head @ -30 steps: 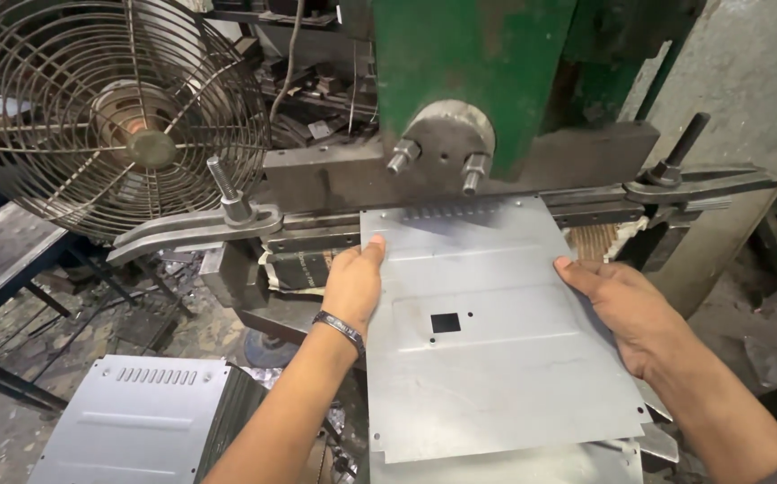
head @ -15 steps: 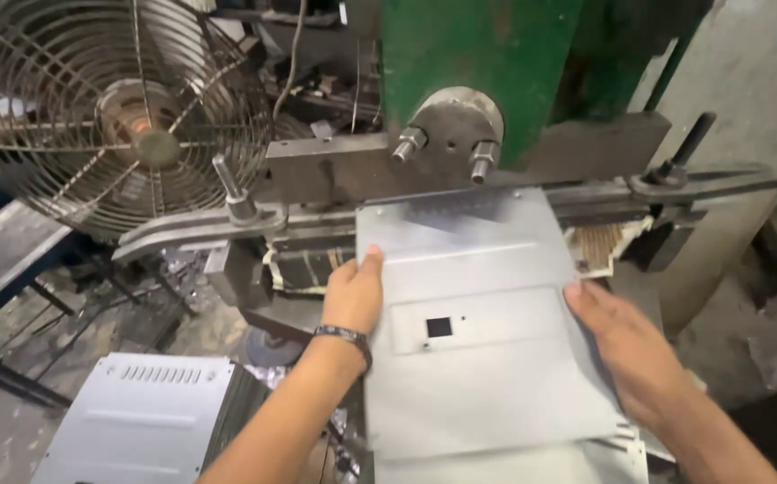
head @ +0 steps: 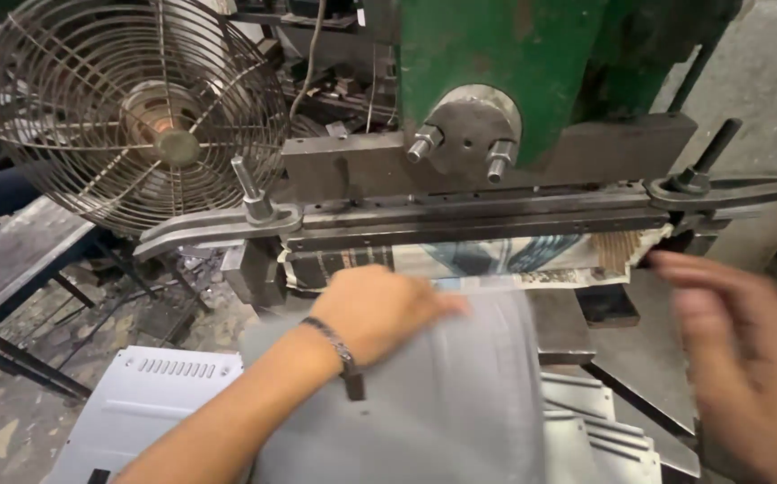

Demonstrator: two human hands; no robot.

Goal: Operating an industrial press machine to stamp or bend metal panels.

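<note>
The grey metal sheet (head: 442, 394) lies just in front of the green press (head: 496, 81), its far edge clear of the press's steel die bar (head: 478, 220), so by the look of it the sheet is out of the tool. The left hand (head: 375, 309) lies flat on the sheet's top, fingers spread, pressing rather than clamping. The right hand (head: 747, 358), to the right of the press bed, is empty and open, but badly blurred. The sheet's surface is smeared too, so any punched holes cannot be made out

Fan (head: 151, 116) left of press (head: 496, 134) — left hand (head: 375, 309) on sheet (head: 442, 394) before press.
</note>
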